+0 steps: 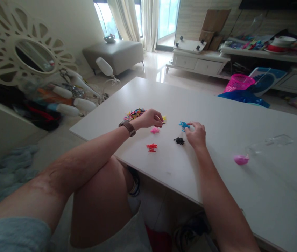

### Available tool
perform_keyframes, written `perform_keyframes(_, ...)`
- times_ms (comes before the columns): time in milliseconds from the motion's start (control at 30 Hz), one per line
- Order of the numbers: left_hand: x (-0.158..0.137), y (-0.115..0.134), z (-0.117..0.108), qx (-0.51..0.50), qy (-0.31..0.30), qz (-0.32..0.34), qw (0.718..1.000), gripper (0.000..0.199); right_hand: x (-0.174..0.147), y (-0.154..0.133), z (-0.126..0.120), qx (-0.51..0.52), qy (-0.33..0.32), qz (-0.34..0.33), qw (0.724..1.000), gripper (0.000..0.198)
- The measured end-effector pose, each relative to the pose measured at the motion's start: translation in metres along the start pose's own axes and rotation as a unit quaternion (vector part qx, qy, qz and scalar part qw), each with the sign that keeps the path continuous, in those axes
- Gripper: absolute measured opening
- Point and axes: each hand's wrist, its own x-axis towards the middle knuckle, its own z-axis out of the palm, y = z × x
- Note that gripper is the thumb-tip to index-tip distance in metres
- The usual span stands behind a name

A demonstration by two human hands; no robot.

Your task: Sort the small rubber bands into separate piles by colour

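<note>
We are bending the fingers of our left hand [149, 118] closely together over a small bright yellow pile [164, 118], and a tiny dark bit is showing at their tips, though we cannot tell whether we are gripping it. With our right hand [197, 134] we are reaching into a small pile of thin, bright blue pieces [183, 124], thumb and forefinger standing slightly apart at its edge and touching it; whether a piece is sitting between them we cannot tell. Just nearer to us, a tangled pile of thin black pieces [179, 140] is lying beside the right hand. A small pale pink pile [155, 130] is resting below the left hand, and a bright red pile of thin strands [151, 147] is lying nearer still. On our left wrist we are wearing a brown banded watch or bracelet [127, 127], and beyond it a multicoloured heap of small pieces [135, 114] is partly hiding. Farther right, a shiny pink pouch-like object [241, 160] and a clear, see-through container [269, 141] are lying on the smooth white table [216, 108].
</note>
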Motion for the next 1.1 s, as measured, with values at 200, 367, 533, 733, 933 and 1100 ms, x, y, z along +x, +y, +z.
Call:
perform_keyframes(200, -0.002, -0.004, 0.001, 0.011, -0.011, -0.002, 1.000, 0.021, -0.008, -0.021, -0.003, 0.109, -0.024, -0.086, 0.990, 0.015)
perform_keyframes(367, -0.002, 0.002, 0.010, 0.027, -0.053, 0.032, 0.998, 0.022, -0.021, -0.041, -0.001, 0.192, -0.134, -0.155, 0.960, 0.018)
perform_keyframes(533, -0.002, 0.011, 0.020, 0.005, -0.090, 0.035, 0.995, 0.024, -0.023, -0.044, 0.000, 0.209, -0.143, -0.162, 0.954, 0.013)
perform_keyframes(733, 0.003, 0.010, 0.012, 0.034, -0.059, 0.037, 0.997, 0.018, -0.021, -0.044, -0.003, 0.196, -0.107, -0.141, 0.964, 0.013)
perform_keyframes(933, 0.004, -0.007, -0.011, 0.233, 0.018, 0.039, 0.972, 0.014, -0.017, -0.040, -0.003, 0.188, -0.056, -0.074, 0.978, 0.016)
perform_keyframes(1100, 0.003, -0.024, -0.013, 0.288, -0.032, 0.046, 0.956, 0.016, -0.016, -0.040, -0.004, 0.184, -0.054, -0.060, 0.980, 0.018)
